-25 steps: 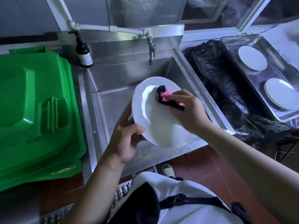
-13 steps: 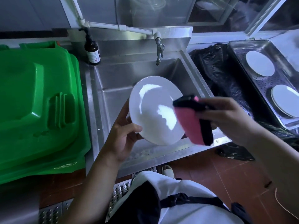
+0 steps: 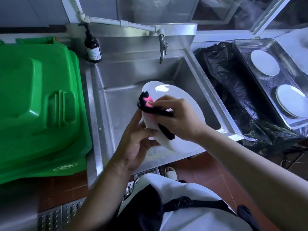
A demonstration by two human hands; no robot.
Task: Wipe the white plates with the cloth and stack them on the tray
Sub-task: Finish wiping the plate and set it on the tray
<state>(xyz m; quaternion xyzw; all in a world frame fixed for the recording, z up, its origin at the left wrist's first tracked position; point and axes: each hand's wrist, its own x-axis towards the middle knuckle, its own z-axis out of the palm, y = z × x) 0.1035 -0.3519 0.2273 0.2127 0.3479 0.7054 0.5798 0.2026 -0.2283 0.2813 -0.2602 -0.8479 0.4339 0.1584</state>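
We hold a white plate (image 3: pixel 180 95) tilted over the steel sink (image 3: pixel 120 77), its face turned toward us and a bright glare near its upper edge. Our left hand (image 3: pixel 135 144) grips the plate at its lower left rim, thumb across the front and fingers curled behind. Our right hand (image 3: pixel 176 117) is closed around a pink and black cloth (image 3: pixel 147 101), pressing it flat against the left part of the plate's face; a black strip of the cloth hangs down past the palm toward the plate's lower edge. To the right of the sink, beyond a crumpled black plastic bag (image 3: pixel 233 90), a perforated metal tray (image 3: pixel 266 84) sits with two more white plates lying flat in it: a far plate (image 3: pixel 265 65) and a near plate (image 3: pixel 291 100), well apart from each other. A faucet (image 3: pixel 163 47) hangs over the back of the sink, and a brown pump bottle (image 3: pixel 92 45) stands at the sink's back left corner. A green bin lid (image 3: pixel 36 104) fills the space to the left, just beside the sink's edge. A white apron shows at the bottom of the view.
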